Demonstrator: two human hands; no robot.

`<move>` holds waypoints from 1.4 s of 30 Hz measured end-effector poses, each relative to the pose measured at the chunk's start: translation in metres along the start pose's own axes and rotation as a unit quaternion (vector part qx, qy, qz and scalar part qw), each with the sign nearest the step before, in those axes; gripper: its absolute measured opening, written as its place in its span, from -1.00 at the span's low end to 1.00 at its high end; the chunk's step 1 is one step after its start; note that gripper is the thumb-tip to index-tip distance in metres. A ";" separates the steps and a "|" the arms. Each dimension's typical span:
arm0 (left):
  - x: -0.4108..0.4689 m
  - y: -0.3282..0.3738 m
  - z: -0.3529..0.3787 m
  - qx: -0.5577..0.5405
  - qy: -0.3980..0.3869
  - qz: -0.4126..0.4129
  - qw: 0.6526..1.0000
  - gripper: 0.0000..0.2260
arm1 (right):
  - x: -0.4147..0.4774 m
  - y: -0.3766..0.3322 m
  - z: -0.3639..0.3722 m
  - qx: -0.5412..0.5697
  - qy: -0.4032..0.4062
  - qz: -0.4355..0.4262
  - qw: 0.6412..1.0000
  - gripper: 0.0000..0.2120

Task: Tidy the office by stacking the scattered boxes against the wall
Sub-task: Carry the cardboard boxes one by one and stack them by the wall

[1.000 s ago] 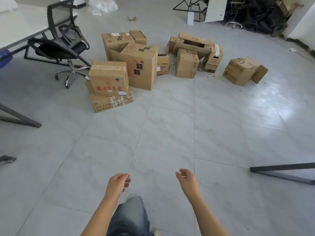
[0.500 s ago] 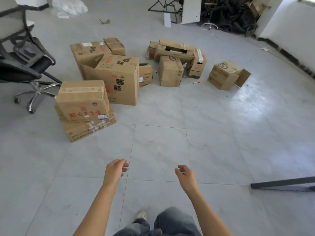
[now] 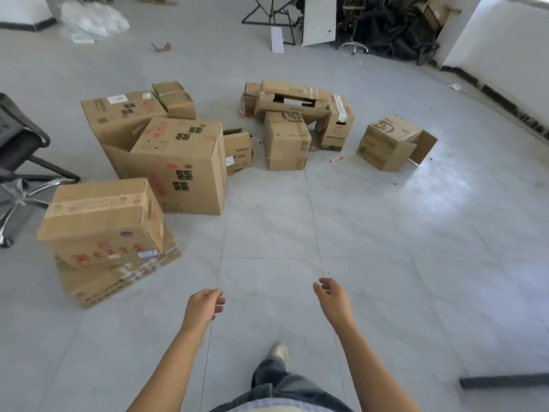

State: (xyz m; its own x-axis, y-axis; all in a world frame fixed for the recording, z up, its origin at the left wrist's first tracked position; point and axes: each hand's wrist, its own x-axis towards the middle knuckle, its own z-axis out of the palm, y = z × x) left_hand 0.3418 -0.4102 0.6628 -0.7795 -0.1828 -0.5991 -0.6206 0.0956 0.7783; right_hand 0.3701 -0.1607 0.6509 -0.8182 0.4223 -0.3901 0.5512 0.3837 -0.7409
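Well, we hold our left hand [image 3: 205, 304] and right hand [image 3: 332, 296] out low over the grey floor [image 3: 386, 248], fingers loose and a bit bent, holding nothing. Brown boxes [image 3: 181, 165] lie all over the floor ahead of us (one taped box [image 3: 101, 218] sits on a flat box [image 3: 98, 288]), well apart from the white wall [image 3: 505, 40]. A black chair [image 3: 20, 144] stands at the left.

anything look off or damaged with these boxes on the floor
Yes. The long box at the back has a torn opening in its side, the lone box on the right sits askew with a flap hanging open, and a marker lies loose on the tiles.
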 end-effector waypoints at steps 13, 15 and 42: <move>0.164 0.136 0.080 0.009 0.009 -0.008 1.000 -0.86 | 0.205 -0.084 -0.008 0.001 -0.008 0.042 0.999 -0.66; 0.205 0.160 0.087 0.007 0.014 -0.015 1.000 -0.87 | 0.240 -0.099 -0.001 -0.012 -0.016 0.045 0.999 -0.66; 0.580 0.512 0.331 0.059 -0.054 0.007 0.997 -0.81 | 0.727 -0.310 -0.081 0.061 0.072 0.076 0.993 -0.64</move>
State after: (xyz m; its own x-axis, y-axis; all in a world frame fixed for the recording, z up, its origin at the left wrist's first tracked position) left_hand -0.4563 -0.1437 0.6513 -0.7888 -0.0756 -0.6100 -0.6103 0.2137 0.7628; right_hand -0.3822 0.0943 0.6413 -0.6906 0.5838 -0.4269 0.6357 0.2084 -0.7433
